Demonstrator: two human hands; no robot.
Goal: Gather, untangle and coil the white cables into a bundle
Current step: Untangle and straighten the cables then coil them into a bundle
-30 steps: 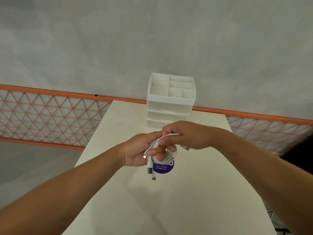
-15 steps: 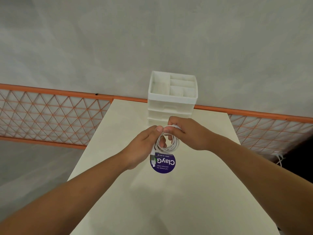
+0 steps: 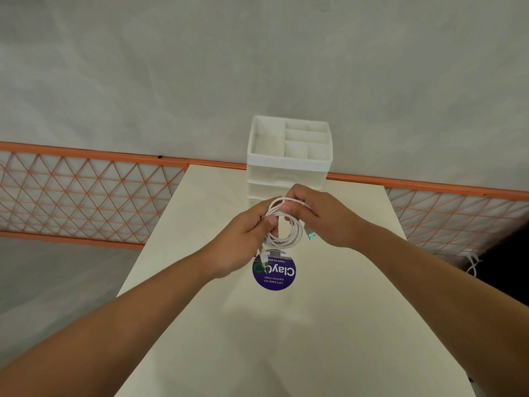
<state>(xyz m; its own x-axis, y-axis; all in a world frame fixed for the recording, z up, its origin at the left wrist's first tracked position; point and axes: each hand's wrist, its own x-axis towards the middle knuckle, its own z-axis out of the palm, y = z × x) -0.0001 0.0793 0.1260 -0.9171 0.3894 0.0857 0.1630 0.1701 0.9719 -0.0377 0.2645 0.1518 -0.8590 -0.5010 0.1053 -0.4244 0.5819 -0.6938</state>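
White cables [image 3: 282,224] sit coiled above the table [image 3: 315,325], held between 2 hands. Left hand [image 3: 243,242] pinches the left side; right hand [image 3: 320,216] grips the top. They look light, soft and springy; best held where loops cross.

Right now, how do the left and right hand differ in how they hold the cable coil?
The left hand grips the coil's left side, thumb on top; the right hand pinches its top from the far side. A plug end hangs below the left hand; a connector with a teal tip pokes out by the right hand. Both are shut on the same white coil, held above the table.
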